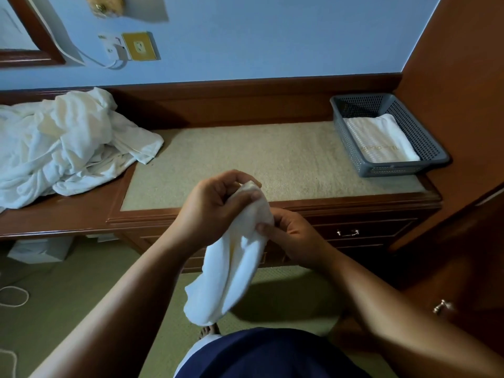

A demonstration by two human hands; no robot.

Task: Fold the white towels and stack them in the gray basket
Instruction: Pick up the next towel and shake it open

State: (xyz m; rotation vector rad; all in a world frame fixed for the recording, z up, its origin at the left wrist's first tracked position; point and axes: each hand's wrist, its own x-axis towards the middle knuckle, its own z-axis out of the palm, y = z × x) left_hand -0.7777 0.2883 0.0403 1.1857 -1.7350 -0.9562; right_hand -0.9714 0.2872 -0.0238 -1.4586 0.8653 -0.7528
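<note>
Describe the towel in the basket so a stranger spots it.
On the wooden dresser's right end sits a gray basket. Inside lies a folded towel, flat and neat with gold lettering, unlike the crumpled pile at left.

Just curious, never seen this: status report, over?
Left hand, right hand both grip a white towel, unfolded. One folded towel in gray basket. Pile at left. Nothing blocks basket.

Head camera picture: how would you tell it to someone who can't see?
A person's left hand and right hand hold a white towel in front of a wooden desk. A messy pile of towels lies on the desk's left end; a gray basket on its right end holds one folded towel.
</note>
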